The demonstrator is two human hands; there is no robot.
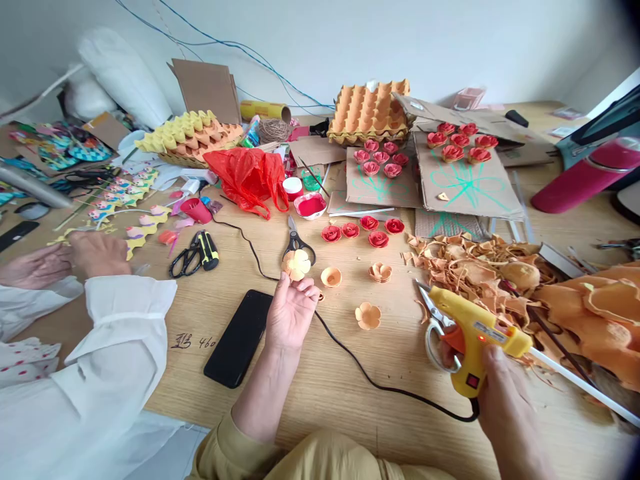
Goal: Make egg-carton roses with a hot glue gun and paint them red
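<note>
A pale orange, flower-shaped cup (297, 265), apparently of moulded paper pulp, was located near the centre of the frame, pinched between the thumb and fingers of the left hand (293, 310). It was judged light, dry and fairly stiff, with little slip, its thin petals liable to crease or tear; the base appeared the safest place to take hold. At the lower right, the right hand (505, 387), well apart from the left, was wrapped around the grip of a yellow plastic glue gun (457, 313), from which a white glue stick (590, 380) protruded. Similar orange pulp cups (369, 316) lay right of centre on the light wood-grained surface (325, 400); above them were red-painted pulp roses (379, 239), others resting on brown cardboard sheets (470, 190) with green lines. A black, flat smartphone (239, 339) lay at lower centre-left. Beside it, dark handwriting (194, 341) on the surface ended in "460", the preceding characters being unclear; the glue gun's pale label (490, 331) was too small to read.
</note>
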